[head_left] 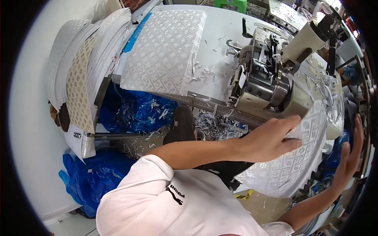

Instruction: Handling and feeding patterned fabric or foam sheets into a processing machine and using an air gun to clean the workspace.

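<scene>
My left hand point(271, 137) reaches across to the right, thumb and fingers pinched on the upper left part of a silver-white sheet point(275, 179) with an embossed lattice pattern. The sheet hangs in a curve off the table's near side, by the right end of the machine. My right hand point(348, 157) is raised beyond the sheet's right edge, fingers stretched out, holding nothing that I can see. A similar patterned sheet point(161, 47) lies flat on the white table, left of a cream and metal machine point(264, 74) that looks like an industrial sewing machine.
Bundled sheets point(82, 67) stand curved against the left wall. Blue plastic bags point(98, 177) lie below them, and offcuts point(216, 124) are heaped under the table. A ruler strip point(224, 110) runs along the table's front edge. A green stool point(232, 4) stands behind.
</scene>
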`<state>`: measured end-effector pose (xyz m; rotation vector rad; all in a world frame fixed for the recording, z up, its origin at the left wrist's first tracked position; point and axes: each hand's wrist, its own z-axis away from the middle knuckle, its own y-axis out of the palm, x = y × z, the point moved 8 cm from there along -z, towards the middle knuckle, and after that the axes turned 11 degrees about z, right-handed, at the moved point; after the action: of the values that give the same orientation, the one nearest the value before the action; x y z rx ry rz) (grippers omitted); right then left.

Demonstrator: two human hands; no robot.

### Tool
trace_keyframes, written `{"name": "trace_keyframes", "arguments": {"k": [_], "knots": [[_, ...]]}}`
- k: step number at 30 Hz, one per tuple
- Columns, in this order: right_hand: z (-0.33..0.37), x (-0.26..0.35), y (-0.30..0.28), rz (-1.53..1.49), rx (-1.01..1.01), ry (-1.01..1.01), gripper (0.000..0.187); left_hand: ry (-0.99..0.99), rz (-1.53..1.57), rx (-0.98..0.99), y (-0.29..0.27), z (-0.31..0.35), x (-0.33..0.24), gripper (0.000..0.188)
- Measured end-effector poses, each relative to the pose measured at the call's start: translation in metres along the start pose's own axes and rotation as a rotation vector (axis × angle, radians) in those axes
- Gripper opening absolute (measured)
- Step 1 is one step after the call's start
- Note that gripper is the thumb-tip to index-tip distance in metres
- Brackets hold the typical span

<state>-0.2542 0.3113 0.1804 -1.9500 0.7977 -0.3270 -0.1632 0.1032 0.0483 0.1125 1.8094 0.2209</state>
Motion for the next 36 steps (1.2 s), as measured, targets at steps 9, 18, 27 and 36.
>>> {"name": "trace_keyframes", "arguments": {"k": [9,18,27,36], "knots": [[-0.009,0.108,0.047,-0.977,0.204,-0.025,0.034,-0.046,-0.201,0.329,-0.073,0.091,-0.077,0.052],[0.020,0.167,0.136,-1.447,0.094,0.609,0.030,-0.281,-0.067,-0.683,-0.217,0.223,-0.011,0.035],[0.006,0.191,0.166,-1.355,0.158,0.701,0.041,-0.300,-0.073,-0.765,-0.227,0.190,-0.048,0.039],[-0.028,0.201,0.174,-1.430,0.197,0.758,0.038,-0.282,-0.079,-0.800,-0.238,0.171,-0.063,0.044]]}}
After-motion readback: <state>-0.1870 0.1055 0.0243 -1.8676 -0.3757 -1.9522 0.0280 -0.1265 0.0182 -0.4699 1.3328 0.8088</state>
